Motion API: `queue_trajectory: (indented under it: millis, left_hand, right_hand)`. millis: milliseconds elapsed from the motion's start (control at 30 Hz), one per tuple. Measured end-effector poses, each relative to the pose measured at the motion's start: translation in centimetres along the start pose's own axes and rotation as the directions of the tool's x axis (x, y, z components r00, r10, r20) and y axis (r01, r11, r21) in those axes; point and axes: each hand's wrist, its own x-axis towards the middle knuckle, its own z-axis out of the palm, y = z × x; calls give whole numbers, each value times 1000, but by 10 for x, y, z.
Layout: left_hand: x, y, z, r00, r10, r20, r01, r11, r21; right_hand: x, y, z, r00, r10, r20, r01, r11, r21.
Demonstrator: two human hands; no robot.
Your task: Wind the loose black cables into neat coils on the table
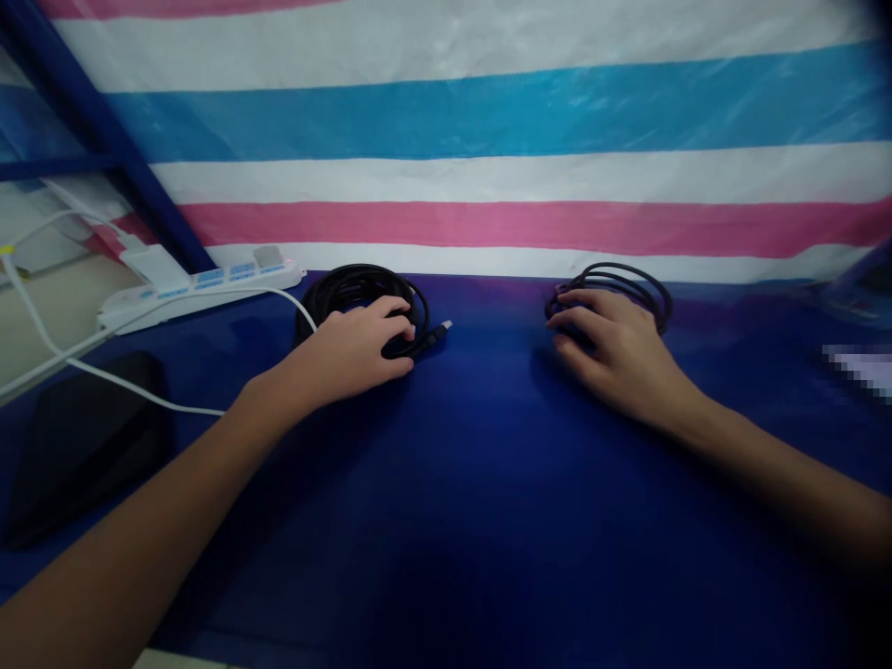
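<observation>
Two coils of black cable lie at the back of the blue table, one under each hand. My left hand (362, 348) is curled over the thick coiled USB cable (348, 279), fingers bent against its right part. A plug with a pale metal tip (440, 330) sticks out to the right of those fingers. On the other side, my right hand (613, 348) grips the thinner coiled cable (645, 283) from above. Its loops show behind the knuckles, and its fingertips reach the coil's left side. The palms hide part of both coils.
A white power strip (216, 281) with a plugged-in adapter (159, 268) stands at the back left. Its white cable (139, 376) runs over a black flat case (90, 437) and near my left wrist. A striped sheet (488, 121) hangs behind the table (474, 502).
</observation>
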Motion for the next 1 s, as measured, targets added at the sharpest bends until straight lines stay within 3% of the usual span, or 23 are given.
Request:
queue_trajectory:
  millis: [167,300,500,567,667,733,767,800,833,967,1000]
  left_hand:
    - [2,9,6,999,1,-41,2,997,73]
    - [8,15,12,989,0,-145,17,993,113]
    - [10,-1,6,947,-37,-319,34,999,-12]
    - [5,-7,-6,902,-96,-421,75,995,-66]
    - [-1,-7,-32,764,-201,-613,132,979,-156]
    - [1,-2,-53,648,-186,-738,70,980,-185]
    - [4,2,-64,606,-143,-783,10,985,-171]
    - [9,8,-75,592,-85,-802,-57,988,-146]
    - [15,14,-86,602,-18,-799,-123,986,-114]
    - [35,47,-124,723,205,-660,-317,947,-53]
    - [37,55,-130,724,229,-651,-350,935,-61]
  right_hand:
    - [0,1,2,999,34,33,-35,999,13]
    - [-2,0,3,998,44,44,-45,999,23]
    - [-2,-1,1,998,44,48,-48,996,71]
    - [-2,-2,0,998,40,52,-45,995,92]
    - [-3,-7,-2,998,50,35,-54,990,129]
    - [0,-14,-6,998,69,1,-68,985,161]
    - [3,-19,-10,997,79,-19,-74,981,179]
    - [8,-24,-14,995,87,-38,-78,977,198]
    - [15,-31,-19,994,92,-56,-78,974,214]
    - [60,-61,-45,984,109,-143,-65,957,283]
    - [73,-68,-52,980,118,-157,-57,935,350]
